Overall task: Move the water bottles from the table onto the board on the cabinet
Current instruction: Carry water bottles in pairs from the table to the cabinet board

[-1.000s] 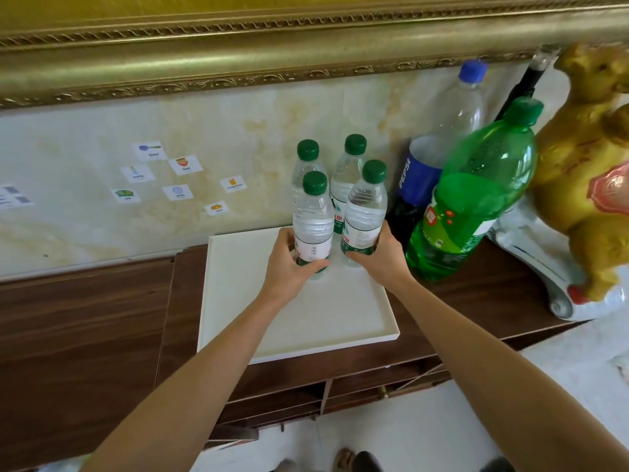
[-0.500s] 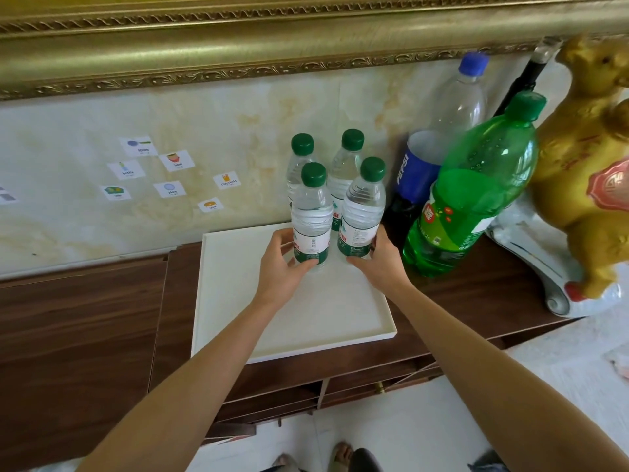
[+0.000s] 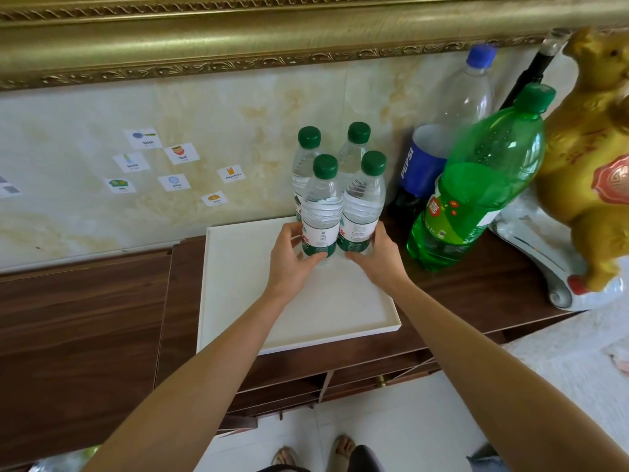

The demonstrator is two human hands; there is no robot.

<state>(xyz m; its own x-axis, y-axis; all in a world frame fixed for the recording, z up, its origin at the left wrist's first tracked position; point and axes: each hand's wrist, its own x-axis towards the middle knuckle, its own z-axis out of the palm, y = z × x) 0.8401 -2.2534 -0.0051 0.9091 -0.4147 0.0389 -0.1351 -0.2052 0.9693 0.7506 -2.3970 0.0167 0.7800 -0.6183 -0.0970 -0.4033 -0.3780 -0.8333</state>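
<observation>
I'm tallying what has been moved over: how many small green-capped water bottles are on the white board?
4, clustered at the board's far right corner: back-left, back-right, front-left and front-right. More may be out of view.

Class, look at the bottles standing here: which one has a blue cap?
The tall Pepsi bottle against the wall, right of the four small water bottles. Every other cap is green.

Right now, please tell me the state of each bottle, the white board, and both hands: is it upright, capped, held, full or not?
Front-left green-capped clear water bottle: upright, capped, held by left hand.
Front-right green-capped clear water bottle: upright, capped, held by right hand.
Two rear green-capped water bottles: upright, capped, unheld.
White rectangular board: flat on cabinet.
Blue-capped Pepsi bottle: capped, mostly empty.
Large green soda bottle: capped, tilted.
</observation>
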